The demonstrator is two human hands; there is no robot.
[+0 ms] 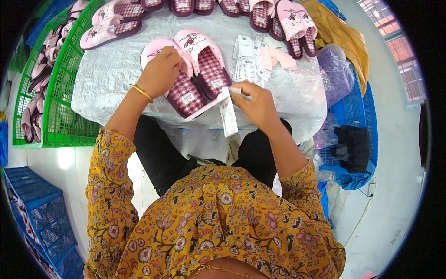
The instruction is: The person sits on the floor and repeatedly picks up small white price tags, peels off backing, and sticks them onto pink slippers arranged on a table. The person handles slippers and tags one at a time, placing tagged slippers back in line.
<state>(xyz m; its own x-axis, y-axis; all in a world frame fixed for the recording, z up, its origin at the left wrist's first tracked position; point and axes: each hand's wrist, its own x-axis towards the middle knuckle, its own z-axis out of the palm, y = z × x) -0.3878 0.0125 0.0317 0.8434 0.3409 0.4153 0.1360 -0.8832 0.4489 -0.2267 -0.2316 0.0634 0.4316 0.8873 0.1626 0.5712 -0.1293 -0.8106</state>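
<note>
A pair of pink slippers with maroon checked insoles lies side by side on the plastic-covered table in front of me. My left hand [162, 72] is closed over the upper of the left slipper [186, 98], its fingers bent at the inner edge. The right slipper [213, 69] rests against it. Pinched in my right hand [256, 103] is a white paper tag [228, 116], which hangs beside the slippers' heels. From it a pale strip [202, 109] runs across the heel end of the left slipper. Whether the two are joined I cannot tell.
Loose white printed labels [245, 58] and pink paper pieces [280, 59] lie right of the pair. More slippers [297, 25] line the table's far edge. A green crate [69, 88] of slippers stands left, blue crates [39, 204] lower left, a blue basket [355, 111] right.
</note>
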